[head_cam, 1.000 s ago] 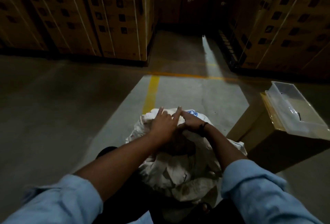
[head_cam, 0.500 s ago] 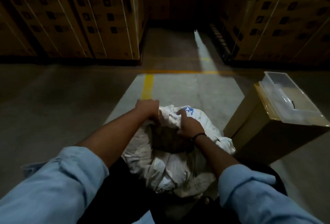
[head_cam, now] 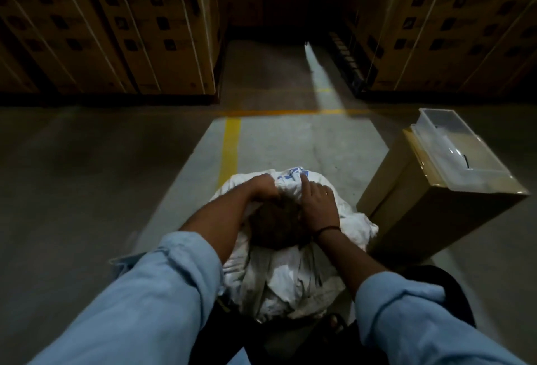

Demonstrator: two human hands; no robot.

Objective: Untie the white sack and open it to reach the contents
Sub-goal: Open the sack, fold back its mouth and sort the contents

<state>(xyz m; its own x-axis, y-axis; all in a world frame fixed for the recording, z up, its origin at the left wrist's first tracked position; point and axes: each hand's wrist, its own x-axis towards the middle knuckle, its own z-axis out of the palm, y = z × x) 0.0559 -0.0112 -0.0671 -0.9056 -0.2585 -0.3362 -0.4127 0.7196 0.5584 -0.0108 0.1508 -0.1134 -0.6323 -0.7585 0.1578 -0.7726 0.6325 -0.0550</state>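
Blue print [head_cam: 292, 174] on the white sack [head_cam: 290, 277] (blurred) is unreadable.

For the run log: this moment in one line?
left hand: grips white sack rim | right hand: holds rim | mouth: parted, dark contents showing

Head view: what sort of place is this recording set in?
Probably a warehouse aisle: tall stacks of strapped cardboard boxes on both sides, a concrete floor with a painted yellow line.

White sack [head_cam: 290, 283], blue print; light-blue sleeves [head_cam: 162, 292]; yellow floor line [head_cam: 231, 146].
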